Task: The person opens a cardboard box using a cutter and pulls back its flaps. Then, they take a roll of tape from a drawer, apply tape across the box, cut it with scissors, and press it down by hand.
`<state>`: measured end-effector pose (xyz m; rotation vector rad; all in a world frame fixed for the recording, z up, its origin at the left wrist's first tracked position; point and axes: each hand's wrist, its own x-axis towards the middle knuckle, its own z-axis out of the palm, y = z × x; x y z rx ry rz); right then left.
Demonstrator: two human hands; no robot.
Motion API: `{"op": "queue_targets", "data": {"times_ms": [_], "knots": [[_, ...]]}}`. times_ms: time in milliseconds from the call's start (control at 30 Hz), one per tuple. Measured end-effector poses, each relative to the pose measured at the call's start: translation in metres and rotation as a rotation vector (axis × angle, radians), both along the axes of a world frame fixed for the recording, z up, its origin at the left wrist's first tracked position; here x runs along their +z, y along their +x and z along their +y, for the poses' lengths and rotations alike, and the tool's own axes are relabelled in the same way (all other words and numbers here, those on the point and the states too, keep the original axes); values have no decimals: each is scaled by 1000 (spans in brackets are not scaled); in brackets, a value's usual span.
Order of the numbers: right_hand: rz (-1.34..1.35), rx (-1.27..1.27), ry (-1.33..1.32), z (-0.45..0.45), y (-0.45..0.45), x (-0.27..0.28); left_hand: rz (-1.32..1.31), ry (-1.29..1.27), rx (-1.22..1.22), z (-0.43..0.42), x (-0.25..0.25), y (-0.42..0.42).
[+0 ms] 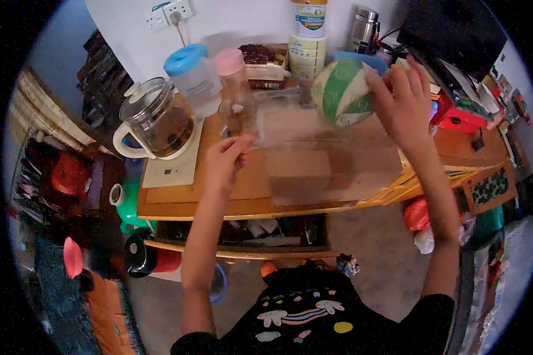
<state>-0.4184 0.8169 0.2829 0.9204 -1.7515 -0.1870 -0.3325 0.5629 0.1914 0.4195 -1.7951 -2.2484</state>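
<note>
My left hand (pixel 230 158) is closed over the front of the desk, thumb and fingertips pinched together. What it pinches, if anything, is too blurred to make out. Just behind it stands a clear glass cup (pixel 238 121). At the right, my right hand (pixel 404 100) is raised with its fingers apart and curved. Its thumb overlaps the edge of a round green-and-white striped thing (pixel 341 93), whose kind I cannot tell. Below lies a brown cardboard box (pixel 331 168), smeared by motion. See-through plastic (pixel 285 99) shows behind the box.
On the left are a glass teapot (pixel 160 121), a blue-lidded plastic jug (pixel 190 74) and a pink-capped bottle (pixel 231 62). Stacked cans (pixel 307 56), a steel thermos (pixel 363 32) and a dark monitor (pixel 453 35) line the back. An open drawer (pixel 266 234) juts out below the desk.
</note>
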Motion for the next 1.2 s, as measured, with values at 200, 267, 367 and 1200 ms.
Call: {"op": "queue_targets", "data": {"times_ms": [200, 267, 367, 1200], "knots": [[-459, 332, -40, 1, -6, 31, 39, 9, -86, -2, 10, 0], [-626, 422, -43, 7, -11, 35, 40, 11, -112, -2, 12, 0], [-987, 579, -38, 19, -17, 41, 66, -54, -126, -1, 15, 1], [-952, 149, 279, 14, 65, 56, 233, -442, -296, -7, 40, 14]]}}
